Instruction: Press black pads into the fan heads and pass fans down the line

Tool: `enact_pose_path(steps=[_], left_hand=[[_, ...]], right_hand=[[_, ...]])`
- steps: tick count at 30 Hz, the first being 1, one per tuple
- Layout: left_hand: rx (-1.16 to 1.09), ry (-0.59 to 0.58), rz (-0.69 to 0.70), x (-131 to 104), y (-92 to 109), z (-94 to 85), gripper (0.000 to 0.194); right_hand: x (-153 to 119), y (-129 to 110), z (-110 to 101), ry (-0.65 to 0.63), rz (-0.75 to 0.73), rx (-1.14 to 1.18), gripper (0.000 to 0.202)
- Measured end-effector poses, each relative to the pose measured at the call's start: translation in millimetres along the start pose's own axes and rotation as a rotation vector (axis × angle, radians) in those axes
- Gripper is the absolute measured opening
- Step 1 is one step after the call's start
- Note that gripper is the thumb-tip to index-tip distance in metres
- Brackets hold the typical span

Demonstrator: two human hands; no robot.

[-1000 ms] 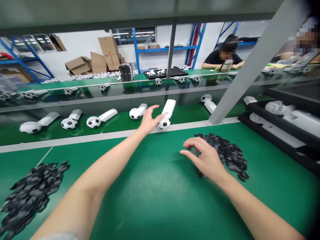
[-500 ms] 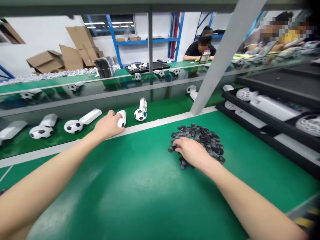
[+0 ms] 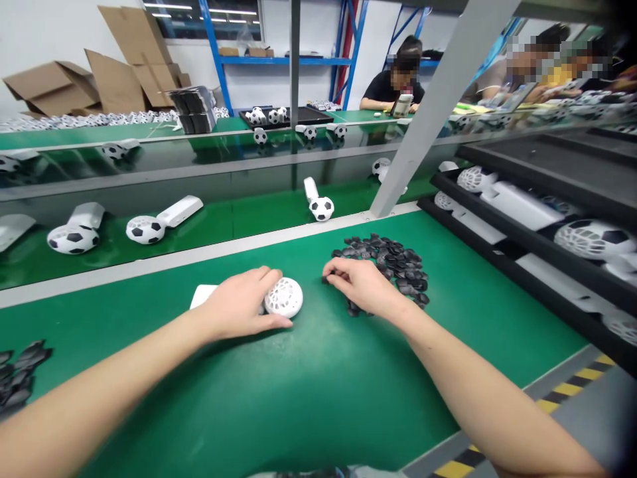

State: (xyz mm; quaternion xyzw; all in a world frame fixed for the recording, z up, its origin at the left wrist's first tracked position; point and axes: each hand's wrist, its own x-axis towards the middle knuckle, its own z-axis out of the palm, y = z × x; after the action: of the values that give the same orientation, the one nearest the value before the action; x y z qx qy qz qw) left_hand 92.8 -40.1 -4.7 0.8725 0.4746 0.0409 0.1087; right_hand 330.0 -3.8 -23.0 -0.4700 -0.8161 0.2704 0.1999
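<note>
My left hand point(image 3: 243, 302) is wrapped over a white fan point(image 3: 284, 298) lying on the green table point(image 3: 279, 398). Its round head has an open grille that faces up; part of its white handle shows at the left of the hand. My right hand point(image 3: 355, 282) pinches a small black piece point(image 3: 326, 277) between thumb and fingers, just left of a loose pile of black pieces point(image 3: 401, 262). A gap separates the fan from the right fingertips.
Football-patterned fans point(image 3: 145, 230) lie on the green conveyor point(image 3: 239, 226) beyond a pale rail. A slanted metal post point(image 3: 423, 126) and stacked black trays point(image 3: 522, 245) stand right. More black pieces point(image 3: 22, 378) lie left. People sit across the line.
My left hand has brought a fan from the conveyor onto the table. My right hand has drawn back left from the pile with a black piece. The view has shifted slightly.
</note>
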Motion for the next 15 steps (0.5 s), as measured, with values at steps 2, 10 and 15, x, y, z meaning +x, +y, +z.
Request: enact_pose_path(steps=[2,10,15], left_hand=[[0.009,0.053,-0.172,0,7,10.0,0.064],[-0.097,0.139,-0.368,0,24,21.8,0.080],[-0.237,0.135,-0.300,-6,19,20.3,0.072]], right_hand=[[1,-2,2,0.018,-0.019,0.058,0.014],[-6,-21,7,0.149,-0.261,0.087,0.010],[-13,-32,23,0.013,-0.338,0.164,0.007]])
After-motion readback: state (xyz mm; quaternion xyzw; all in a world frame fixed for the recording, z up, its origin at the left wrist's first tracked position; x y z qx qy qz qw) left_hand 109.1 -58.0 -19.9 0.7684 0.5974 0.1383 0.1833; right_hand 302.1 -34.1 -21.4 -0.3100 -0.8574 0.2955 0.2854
